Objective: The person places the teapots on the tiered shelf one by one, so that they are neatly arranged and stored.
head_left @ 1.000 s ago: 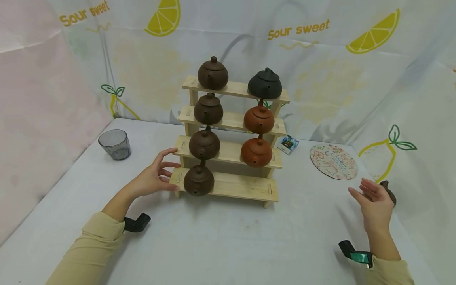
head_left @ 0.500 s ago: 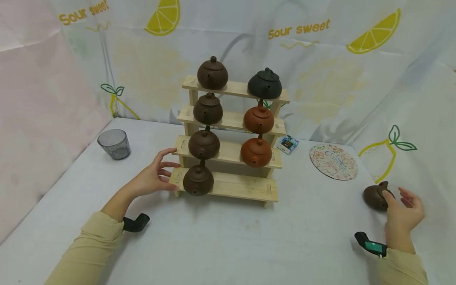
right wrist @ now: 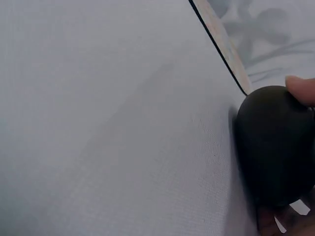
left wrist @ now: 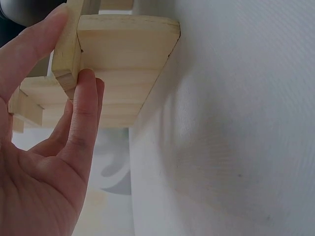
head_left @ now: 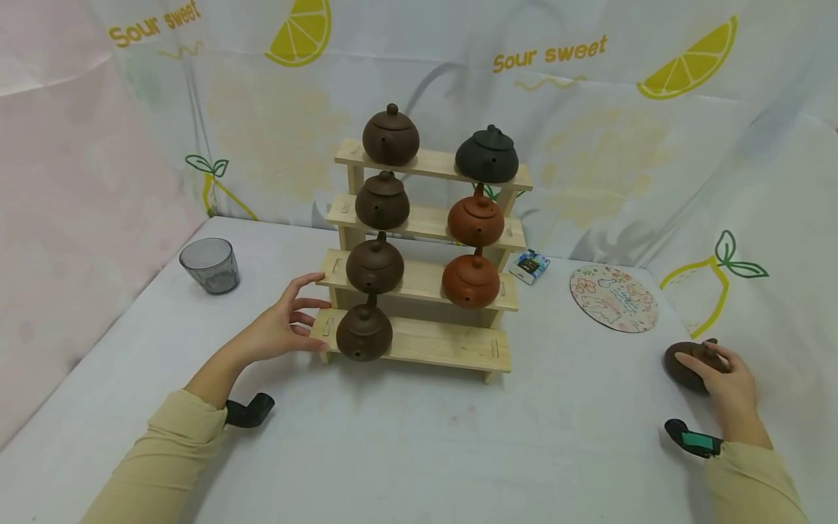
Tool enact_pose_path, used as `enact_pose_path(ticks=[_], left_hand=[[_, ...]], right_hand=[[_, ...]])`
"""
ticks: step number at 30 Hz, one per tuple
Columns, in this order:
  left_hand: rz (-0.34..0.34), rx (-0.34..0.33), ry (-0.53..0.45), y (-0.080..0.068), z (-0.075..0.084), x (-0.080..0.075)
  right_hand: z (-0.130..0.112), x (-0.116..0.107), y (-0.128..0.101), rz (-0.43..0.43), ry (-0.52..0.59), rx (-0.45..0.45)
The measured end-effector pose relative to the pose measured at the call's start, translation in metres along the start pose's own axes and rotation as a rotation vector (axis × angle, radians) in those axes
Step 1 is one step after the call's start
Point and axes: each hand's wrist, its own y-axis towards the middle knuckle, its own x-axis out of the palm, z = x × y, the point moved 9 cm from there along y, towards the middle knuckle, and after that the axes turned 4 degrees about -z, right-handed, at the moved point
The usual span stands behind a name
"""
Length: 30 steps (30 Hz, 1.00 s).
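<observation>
A tiered wooden display rack stands mid-table with several small teapots on its steps. My left hand grips the rack's left end; in the left wrist view the thumb lies on one side of a board and the fingers on the other. At the table's right side, my right hand holds a dark brown teapot, thumb on its near side. The right wrist view shows that teapot between thumb and fingers, close at the cloth. The lowest step carries one brown teapot at its left.
A grey glass cup stands at the left. Right of the rack lie a small blue-and-white box and a round patterned mat. Printed curtains close off the back and sides. Upper steps hold brown, black and reddish teapots.
My right hand has swung from left of the teapot, over behind it to the right, and then come down around it. The left hand stays at the rack.
</observation>
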Motion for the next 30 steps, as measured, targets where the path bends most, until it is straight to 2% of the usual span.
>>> enact_pose_path(ticks=[4,12,18,27,30], left_hand=[[-0.005,-0.003,0.002,0.0,0.001,0.0],[-0.005,0.009,0.013,0.002,0.0,0.0],[-0.008,0.0,-0.004,0.001,0.0,0.0],[-0.005,-0.01,0.0,0.001,-0.003,0.0],[-0.003,-0.015,0.008,0.002,-0.004,0.0]], right_hand=[[-0.005,0.009,-0.002,-0.06,-0.141,-0.055],[-0.021,0.041,-0.021,-0.096,-0.195,-0.167],[-0.04,0.077,-0.04,-0.164,-0.255,-0.312],[-0.076,0.123,-0.083,-0.279,-0.306,-0.513],[-0.085,0.138,-0.099,-0.339,-0.314,-0.546]])
